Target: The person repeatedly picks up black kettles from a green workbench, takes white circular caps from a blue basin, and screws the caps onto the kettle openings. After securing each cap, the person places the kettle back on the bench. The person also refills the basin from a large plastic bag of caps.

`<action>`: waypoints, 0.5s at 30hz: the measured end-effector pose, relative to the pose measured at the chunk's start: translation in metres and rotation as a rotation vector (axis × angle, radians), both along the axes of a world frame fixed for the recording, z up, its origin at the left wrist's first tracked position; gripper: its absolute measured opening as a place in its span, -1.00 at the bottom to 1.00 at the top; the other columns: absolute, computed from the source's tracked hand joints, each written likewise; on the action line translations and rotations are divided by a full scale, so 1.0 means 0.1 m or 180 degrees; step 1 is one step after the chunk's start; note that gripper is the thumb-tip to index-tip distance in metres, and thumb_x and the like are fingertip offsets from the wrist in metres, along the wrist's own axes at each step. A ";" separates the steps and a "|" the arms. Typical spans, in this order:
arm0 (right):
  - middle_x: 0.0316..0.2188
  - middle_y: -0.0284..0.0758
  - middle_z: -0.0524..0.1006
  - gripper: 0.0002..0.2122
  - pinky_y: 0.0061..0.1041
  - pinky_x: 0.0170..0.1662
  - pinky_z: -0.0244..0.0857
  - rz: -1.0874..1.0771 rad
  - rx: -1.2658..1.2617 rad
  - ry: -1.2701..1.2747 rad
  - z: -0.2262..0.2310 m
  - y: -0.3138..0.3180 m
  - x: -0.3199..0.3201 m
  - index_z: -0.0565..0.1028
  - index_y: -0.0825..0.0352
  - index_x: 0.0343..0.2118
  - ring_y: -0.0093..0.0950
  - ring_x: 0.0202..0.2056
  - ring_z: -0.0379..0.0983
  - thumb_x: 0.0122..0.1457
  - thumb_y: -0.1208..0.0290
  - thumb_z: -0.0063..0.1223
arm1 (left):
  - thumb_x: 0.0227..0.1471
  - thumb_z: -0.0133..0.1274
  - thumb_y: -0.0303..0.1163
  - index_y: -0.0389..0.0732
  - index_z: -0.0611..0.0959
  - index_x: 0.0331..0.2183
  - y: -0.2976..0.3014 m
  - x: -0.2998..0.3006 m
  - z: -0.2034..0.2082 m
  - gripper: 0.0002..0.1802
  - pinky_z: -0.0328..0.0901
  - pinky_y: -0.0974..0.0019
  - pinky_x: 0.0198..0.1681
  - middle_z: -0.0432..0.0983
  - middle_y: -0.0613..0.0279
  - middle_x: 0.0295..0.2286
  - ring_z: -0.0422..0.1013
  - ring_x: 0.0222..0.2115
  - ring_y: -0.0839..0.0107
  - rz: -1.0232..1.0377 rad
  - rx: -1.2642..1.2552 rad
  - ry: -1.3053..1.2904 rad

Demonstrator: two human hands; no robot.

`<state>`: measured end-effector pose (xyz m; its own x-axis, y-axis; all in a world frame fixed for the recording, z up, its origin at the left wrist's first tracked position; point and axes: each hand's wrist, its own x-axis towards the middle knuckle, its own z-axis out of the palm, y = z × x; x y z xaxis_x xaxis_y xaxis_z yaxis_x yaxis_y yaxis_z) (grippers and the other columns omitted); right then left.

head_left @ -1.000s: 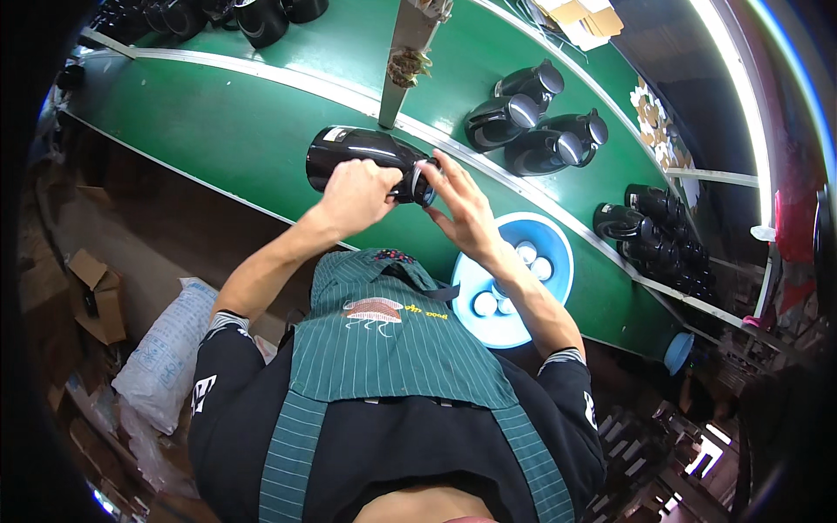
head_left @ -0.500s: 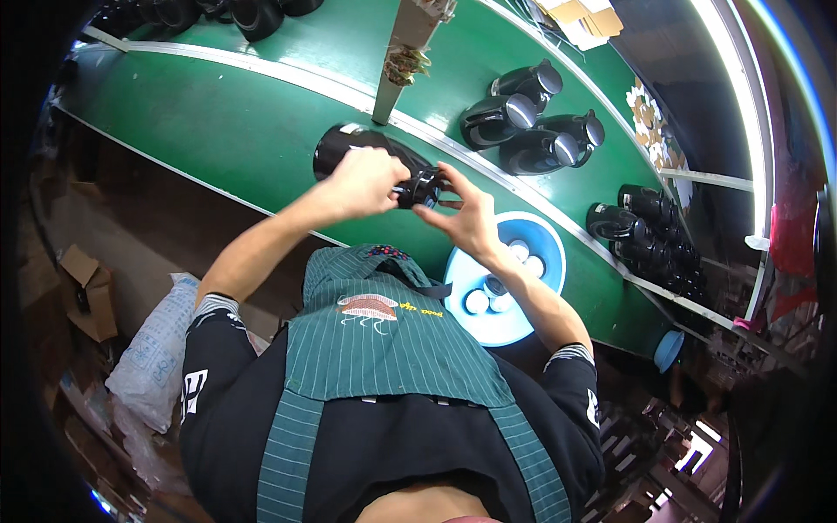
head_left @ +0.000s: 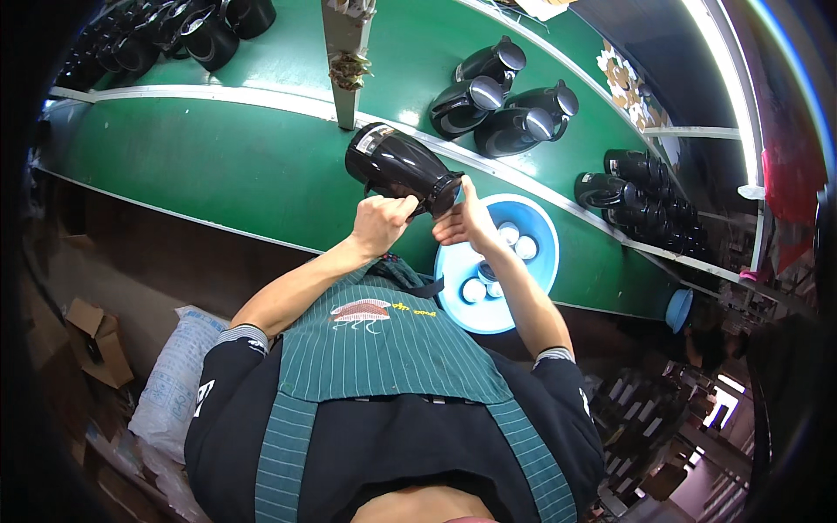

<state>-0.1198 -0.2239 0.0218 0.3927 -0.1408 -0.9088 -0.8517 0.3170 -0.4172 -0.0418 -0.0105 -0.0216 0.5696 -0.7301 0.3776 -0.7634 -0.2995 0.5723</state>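
A glossy black thermos jug (head_left: 403, 164) lies tilted above the green workbench (head_left: 200, 170), its base to the upper left and its mouth end toward my right hand. My left hand (head_left: 382, 225) is closed round the handle on the jug's near side. At the mouth end, my right hand (head_left: 472, 218) has its fingers stretched out, with the palm side against or very near the top. Whether a lid sits in the mouth is hidden by that hand. Below my right hand stands a light blue basin (head_left: 547, 240) with several round white-and-grey lids (head_left: 526, 247) in it.
Several black jugs with grey lids (head_left: 514, 131) stand on the raised green shelf beyond a pale rail (head_left: 235, 92). More black jugs crowd the far left (head_left: 209, 39) and right (head_left: 632, 187). An upright post (head_left: 341, 65) rises from the rail. A stuffed plastic sack (head_left: 179, 375) lies lower left.
The jug has turned so its top points more toward the lower right. My right hand's fingers went from curled round the top to stretched out beside it. My left hand stays at the handle.
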 end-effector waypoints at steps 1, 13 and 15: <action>-0.44 -0.02 0.66 -0.06 -0.30 -0.40 0.60 0.0203 -0.0874 -0.0164 0.13 0.07 0.04 0.45 0.64 -0.01 -0.22 -0.54 0.64 0.32 -0.44 -0.47 | -0.09 0.23 -0.40 -0.11 0.49 -0.46 -0.04 0.01 0.01 -0.80 0.33 0.22 -0.50 0.49 0.25 -0.67 0.52 -0.60 0.20 0.0002 -0.0010 0.0067; -0.32 0.12 0.63 -0.33 -0.08 -0.19 0.47 0.0115 -0.2819 -0.0883 -0.34 0.23 0.27 0.22 0.44 0.17 0.08 -0.27 0.63 0.36 -0.15 0.01 | -0.09 0.31 -0.35 -0.12 0.52 -0.46 -0.52 0.23 -0.25 -0.76 0.37 0.05 -0.50 0.54 0.14 -0.63 0.52 -0.59 0.06 0.0224 0.0018 0.0183; -0.41 -0.06 0.61 -0.29 -0.28 -0.42 0.47 -0.0515 -0.1826 -0.1031 -0.02 0.31 0.27 0.19 0.45 0.25 -0.27 -0.40 0.64 0.36 -0.14 0.03 | -0.07 0.31 -0.32 -0.13 0.56 -0.41 -0.61 0.33 -0.27 -0.77 0.39 0.03 -0.49 0.57 0.10 -0.61 0.55 -0.55 0.02 0.0523 0.0029 0.0395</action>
<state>-0.0925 -0.1925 0.0195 0.5661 -0.6456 -0.5126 -0.6158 0.0821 -0.7836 -0.0088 -0.0712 -0.0482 0.7230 -0.6266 0.2909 -0.6276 -0.4198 0.6557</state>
